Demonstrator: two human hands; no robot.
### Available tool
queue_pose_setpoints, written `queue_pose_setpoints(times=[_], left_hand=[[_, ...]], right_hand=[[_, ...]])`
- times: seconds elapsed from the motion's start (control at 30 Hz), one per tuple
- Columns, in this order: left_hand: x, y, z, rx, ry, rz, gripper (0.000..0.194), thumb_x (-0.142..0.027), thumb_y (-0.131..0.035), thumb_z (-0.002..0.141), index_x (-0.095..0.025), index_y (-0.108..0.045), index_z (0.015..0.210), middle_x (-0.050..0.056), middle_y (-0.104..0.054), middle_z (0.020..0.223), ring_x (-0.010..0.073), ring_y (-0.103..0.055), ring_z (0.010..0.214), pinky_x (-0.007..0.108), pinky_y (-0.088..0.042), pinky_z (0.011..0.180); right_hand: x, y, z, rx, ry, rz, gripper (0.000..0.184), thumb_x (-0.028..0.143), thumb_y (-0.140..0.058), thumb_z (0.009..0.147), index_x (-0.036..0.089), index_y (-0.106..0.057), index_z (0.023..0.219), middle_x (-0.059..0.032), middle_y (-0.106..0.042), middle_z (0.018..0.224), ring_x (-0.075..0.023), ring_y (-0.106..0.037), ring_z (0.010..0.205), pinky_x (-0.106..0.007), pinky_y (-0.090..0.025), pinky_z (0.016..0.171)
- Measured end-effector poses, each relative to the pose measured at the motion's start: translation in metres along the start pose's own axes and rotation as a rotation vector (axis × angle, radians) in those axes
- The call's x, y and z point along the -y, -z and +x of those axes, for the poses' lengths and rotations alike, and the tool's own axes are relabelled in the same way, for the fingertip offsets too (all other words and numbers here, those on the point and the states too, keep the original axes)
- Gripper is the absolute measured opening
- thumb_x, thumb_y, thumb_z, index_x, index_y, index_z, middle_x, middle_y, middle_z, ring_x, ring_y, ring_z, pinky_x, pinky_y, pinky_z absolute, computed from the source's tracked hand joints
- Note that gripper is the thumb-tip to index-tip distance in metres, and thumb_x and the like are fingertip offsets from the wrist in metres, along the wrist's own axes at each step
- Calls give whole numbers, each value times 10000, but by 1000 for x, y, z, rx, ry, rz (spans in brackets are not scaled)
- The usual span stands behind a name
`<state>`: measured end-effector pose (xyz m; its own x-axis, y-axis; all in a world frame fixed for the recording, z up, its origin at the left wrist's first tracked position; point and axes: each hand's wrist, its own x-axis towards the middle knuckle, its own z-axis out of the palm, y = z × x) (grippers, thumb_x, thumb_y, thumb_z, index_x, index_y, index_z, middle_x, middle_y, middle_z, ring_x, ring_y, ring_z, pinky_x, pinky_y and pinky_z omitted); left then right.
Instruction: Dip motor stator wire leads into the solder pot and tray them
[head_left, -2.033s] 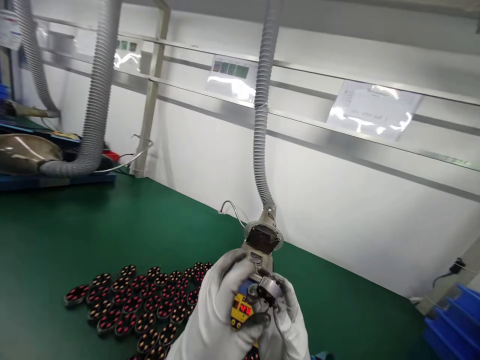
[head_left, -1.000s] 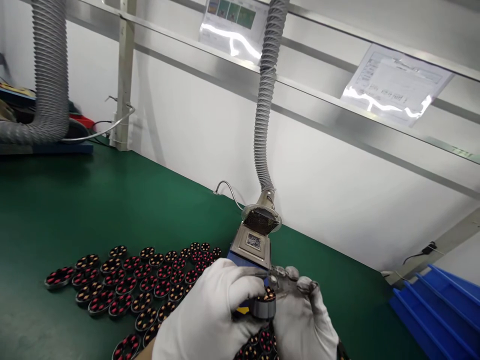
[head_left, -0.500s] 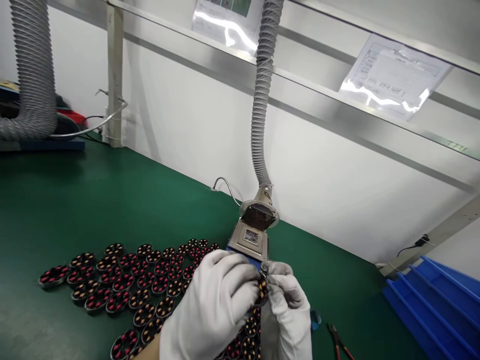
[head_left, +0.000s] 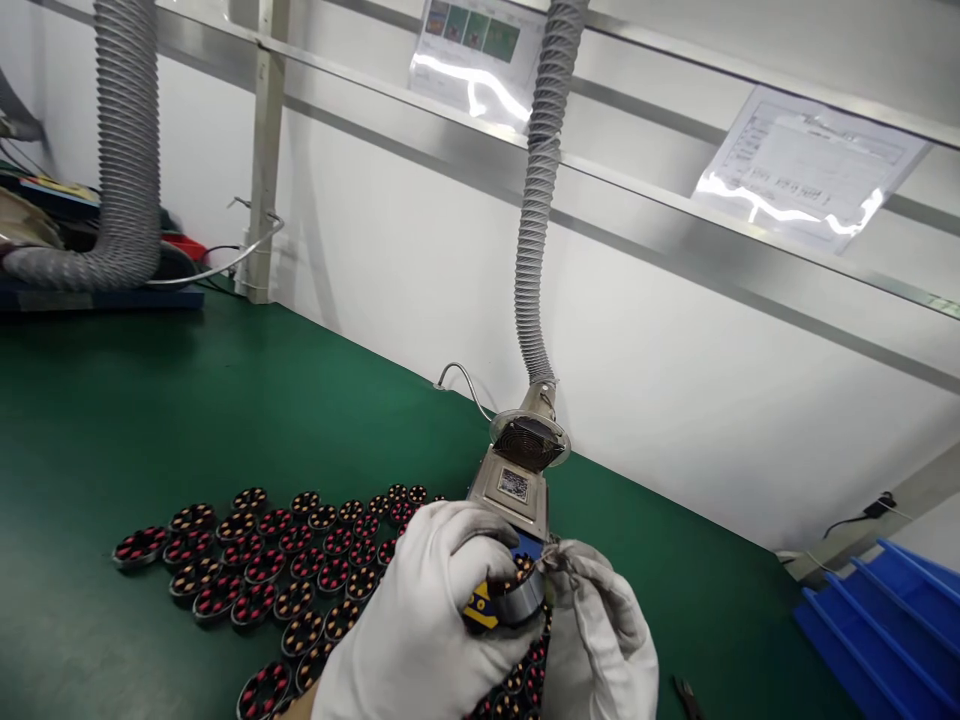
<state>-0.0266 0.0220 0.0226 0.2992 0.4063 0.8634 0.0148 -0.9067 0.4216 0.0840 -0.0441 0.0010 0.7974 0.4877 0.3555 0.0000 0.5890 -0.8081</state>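
Note:
My left hand (head_left: 427, 610), in a white glove, is closed around a ring-shaped part (head_left: 521, 600) with a dark metallic outer wall. Tan pieces show inside its upper opening. A yellow-and-black piece (head_left: 481, 606) shows between the left fingers and the ring; whether it belongs to the ring I cannot tell. On the ring's far right edge, the gloved fingers of my right hand (head_left: 600, 630) are pinched together. What lies between those fingertips is too small to make out. Many similar round parts (head_left: 264, 566), with red or tan pieces inside, lie on the green tabletop (head_left: 300, 410).
Behind my hands stands a metal fume-extractor unit (head_left: 514, 480) under a grey flexible duct (head_left: 536, 220). Dark pliers (head_left: 686, 697) lie at the lower right, partly cut off. Blue trays (head_left: 885, 630) are at the right edge. Another duct (head_left: 127, 150) hangs at the left.
The view has shifted, so the scene sits further right. The ring has turned, showing its metallic outer wall, and the yellow-and-black piece has come into sight. Both hands remain at the ring.

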Motion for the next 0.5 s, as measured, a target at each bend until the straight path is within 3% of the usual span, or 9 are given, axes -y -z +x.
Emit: queue_pose_setpoints(times=[0.13,0.2,0.3,0.4,0.5], left_hand=[[3,-1,-4,27,2,-33,183,-71,-557,704,-198,-539,835,-11,-591,948,166,-532,912,307,-414,822],[6,-2,-6,48,-4,-19,353,-17,-501,653,-210,-551,944,0,-594,1008,175,-540,933,317,-420,836],[12,-1,-2,154,38,-99,494,10,-538,661,-252,-547,1079,3,-586,1078,176,-556,943,298,-436,829],[19,1,4,263,41,-343,376,-65,-619,762,-286,-584,1064,-11,-608,1051,157,-578,911,265,-447,822],[25,2,5,198,72,-447,138,-147,-580,843,-243,-644,919,2,-641,937,156,-584,867,255,-454,805]], right_hand=[[1,-8,-2,214,-274,70,384,424,-798,592,223,-696,902,-62,-701,937,-214,-648,852,-331,-509,802],[-2,-6,2,322,-328,56,361,404,-810,579,213,-706,868,-73,-707,914,-239,-646,872,-371,-497,840],[-9,-1,8,356,-367,60,326,387,-801,599,226,-714,869,-70,-707,931,-248,-639,919,-392,-471,895],[-12,1,7,336,-416,124,329,372,-781,632,258,-701,930,-61,-693,994,-242,-628,959,-402,-453,926],[-11,-5,2,357,-495,204,339,347,-796,613,273,-695,927,-49,-693,982,-219,-651,874,-400,-492,874]])
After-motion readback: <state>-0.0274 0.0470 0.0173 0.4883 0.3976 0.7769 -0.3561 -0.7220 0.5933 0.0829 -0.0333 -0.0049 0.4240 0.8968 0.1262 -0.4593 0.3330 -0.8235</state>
